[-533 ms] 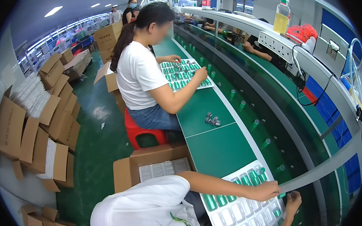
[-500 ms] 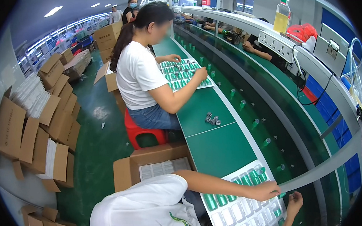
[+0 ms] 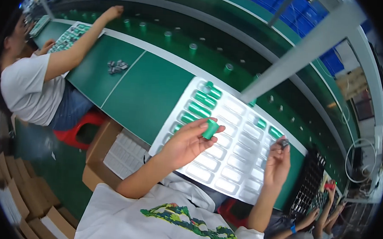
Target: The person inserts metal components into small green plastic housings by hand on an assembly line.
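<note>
My left hand (image 3: 185, 145) holds a short green cylinder (image 3: 209, 129) between thumb and fingers, above the white tray. My right hand (image 3: 278, 162) is raised over the tray's right side, pinching a small dark grey part (image 3: 284, 143) at its fingertips. Below both hands lies the white plastic tray (image 3: 232, 117) with rows of oblong pockets. Green cylinders (image 3: 198, 109) lie in its left-hand row, and a few more (image 3: 275, 132) sit in pockets at the far right. Its middle pockets show bare white plastic.
Beyond the table edge, a dark belt carries spaced green cylinders (image 3: 193, 46) and small pieces. A slanted metal post (image 3: 301, 49) crosses above it. Grey parts (image 3: 117, 66) lie heaped on the green table (image 3: 133, 103). A co-worker (image 3: 36, 83) sits left; an open carton (image 3: 97, 153) stands below.
The view has swung to the right. My left hand has come back from the belt's edge to over the tray with the green cylinder. My right hand still pinches a small part.
</note>
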Available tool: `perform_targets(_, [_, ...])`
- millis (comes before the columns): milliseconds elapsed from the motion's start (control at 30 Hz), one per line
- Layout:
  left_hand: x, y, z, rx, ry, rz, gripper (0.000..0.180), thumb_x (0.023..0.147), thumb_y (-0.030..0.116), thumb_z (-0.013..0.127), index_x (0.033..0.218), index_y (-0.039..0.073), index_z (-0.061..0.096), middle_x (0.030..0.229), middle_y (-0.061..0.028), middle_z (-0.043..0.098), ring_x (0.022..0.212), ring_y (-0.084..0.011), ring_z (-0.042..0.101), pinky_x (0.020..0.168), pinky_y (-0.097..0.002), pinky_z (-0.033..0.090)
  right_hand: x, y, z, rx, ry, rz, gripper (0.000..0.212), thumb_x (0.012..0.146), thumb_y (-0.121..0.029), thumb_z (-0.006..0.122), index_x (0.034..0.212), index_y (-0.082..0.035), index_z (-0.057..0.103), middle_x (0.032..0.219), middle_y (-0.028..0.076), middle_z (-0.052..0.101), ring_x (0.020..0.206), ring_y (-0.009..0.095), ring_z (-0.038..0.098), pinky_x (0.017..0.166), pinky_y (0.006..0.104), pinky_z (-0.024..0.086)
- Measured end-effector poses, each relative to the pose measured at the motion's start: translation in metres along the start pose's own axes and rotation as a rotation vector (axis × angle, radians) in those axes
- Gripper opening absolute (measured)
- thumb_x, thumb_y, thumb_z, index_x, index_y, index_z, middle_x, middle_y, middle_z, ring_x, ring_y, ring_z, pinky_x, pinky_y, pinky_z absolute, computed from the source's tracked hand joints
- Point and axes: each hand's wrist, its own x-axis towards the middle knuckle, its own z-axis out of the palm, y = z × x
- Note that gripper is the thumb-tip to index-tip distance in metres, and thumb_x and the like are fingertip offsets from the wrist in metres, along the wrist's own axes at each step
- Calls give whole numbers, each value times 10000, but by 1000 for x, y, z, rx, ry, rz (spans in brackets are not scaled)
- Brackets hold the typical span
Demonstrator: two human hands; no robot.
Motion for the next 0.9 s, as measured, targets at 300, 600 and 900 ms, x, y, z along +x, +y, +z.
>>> perform_targets(300, [3, -28, 9, 328, 18, 9, 300, 1042, 193, 506, 1230, -32, 566, 1031, -173, 661, 861, -193, 642, 756, -319, 535, -38, 58, 25, -1085, -190, -417, 543, 839, 88, 683, 1356, 27, 528, 1152, 120, 608, 1012, 195, 624, 820, 302, 561])
perform_targets(600, [-2, -32, 13, 728, -21, -22, 339, 1043, 272, 524, 1028, -40, 657, 810, -98, 670, 660, -125, 620, 599, -265, 518, -22, 45, 38, -1468, -588, -286, 411, 651, 107, 844, 1039, 58, 714, 1053, 171, 681, 930, 212, 669, 761, 285, 566])
perform_targets(900, [1, -45, 8, 691, 5, 24, 314, 1053, 233, 504, 1068, -50, 640, 830, -114, 665, 659, -141, 614, 619, -282, 522, -32, 52, 32, -1290, -244, -210, 335, 805, 28, 778, 1126, 42, 682, 936, 66, 669, 828, 102, 605, 757, 239, 511])
